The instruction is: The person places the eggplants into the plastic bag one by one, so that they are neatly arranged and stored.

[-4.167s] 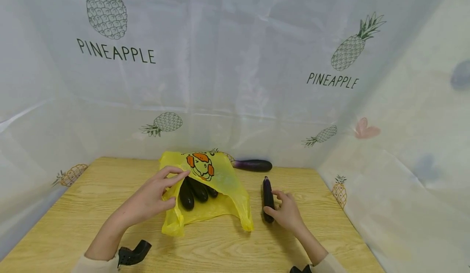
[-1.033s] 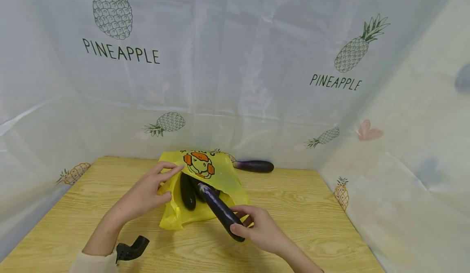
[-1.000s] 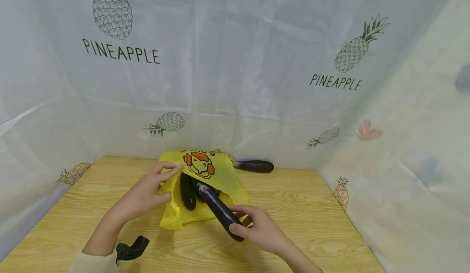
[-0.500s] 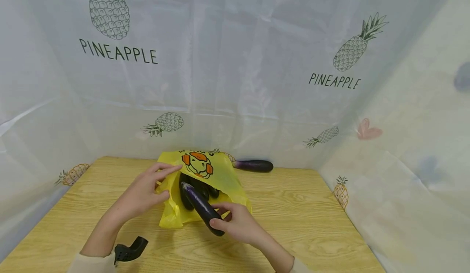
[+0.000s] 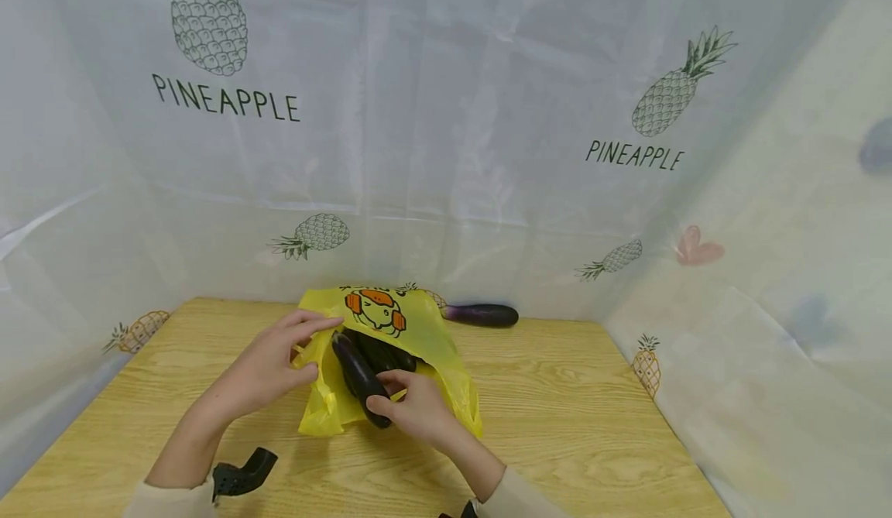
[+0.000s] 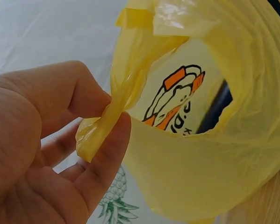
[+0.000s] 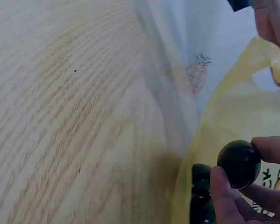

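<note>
A yellow plastic bag [image 5: 442,340] with a cartoon duck print lies on the table, its mouth facing me. My left hand [image 5: 265,363] pinches the bag's handle [image 6: 114,109] between thumb and fingers and lifts the left side of the mouth. Inside, several dark eggplants [image 5: 382,354] lie together. My right hand [image 5: 421,409] grips another eggplant [image 5: 357,371] by its rounded end, stem pointing into the opening over the left side of the pile. In the right wrist view that eggplant's glossy round end [image 7: 239,164] shows between thumb and fingers.
One more eggplant [image 5: 484,315] lies at the back of the wooden table [image 5: 557,402], right behind the bag. A pale sheet with pineapple prints [image 5: 446,131] rises behind and along both sides. A black wrist mount [image 5: 244,473] sits by my left sleeve.
My right hand picked up the eggplant from the table right of the bag and carried it left and forward into the bag's mouth. My left hand stays at the handle.
</note>
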{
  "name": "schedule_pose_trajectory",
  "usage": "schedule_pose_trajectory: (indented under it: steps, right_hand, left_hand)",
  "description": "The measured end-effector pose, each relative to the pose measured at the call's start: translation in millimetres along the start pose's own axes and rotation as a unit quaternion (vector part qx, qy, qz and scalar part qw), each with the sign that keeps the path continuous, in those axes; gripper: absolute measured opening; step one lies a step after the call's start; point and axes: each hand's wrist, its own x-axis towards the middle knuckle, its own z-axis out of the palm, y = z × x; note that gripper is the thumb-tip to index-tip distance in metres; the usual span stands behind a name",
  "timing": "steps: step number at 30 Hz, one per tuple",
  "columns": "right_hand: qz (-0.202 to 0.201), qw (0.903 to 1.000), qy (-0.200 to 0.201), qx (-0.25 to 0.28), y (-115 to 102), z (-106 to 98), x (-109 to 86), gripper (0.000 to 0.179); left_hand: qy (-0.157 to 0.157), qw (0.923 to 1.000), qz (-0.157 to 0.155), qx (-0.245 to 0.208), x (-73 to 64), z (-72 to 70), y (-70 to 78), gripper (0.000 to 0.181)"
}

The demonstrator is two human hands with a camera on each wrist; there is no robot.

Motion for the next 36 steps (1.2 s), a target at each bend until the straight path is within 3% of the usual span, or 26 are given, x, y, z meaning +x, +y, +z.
schedule_pose_trajectory:
  steps: [15,24,36]
  right_hand:
    - [-0.019,0.9984,0.054,0.007,7,45,26.9,0.048]
    - [-0.031,0.9957,0.087,-0.009,9,60,31.8,0.047]
    - [-0.021,0.9984,0.047,-0.024,11,58,27.3,0.053]
  left_hand:
    - [-0.003,0.9999,0.013,-0.008,-1.9,-4.1,0.9,0.069]
    - [-0.021,0.9995,0.020,0.008,-2.9,-6.8,-1.1,0.067]
    - [-0.041,0.9989,0.019,0.011,-3.8,-7.7,-2.4,0.067]
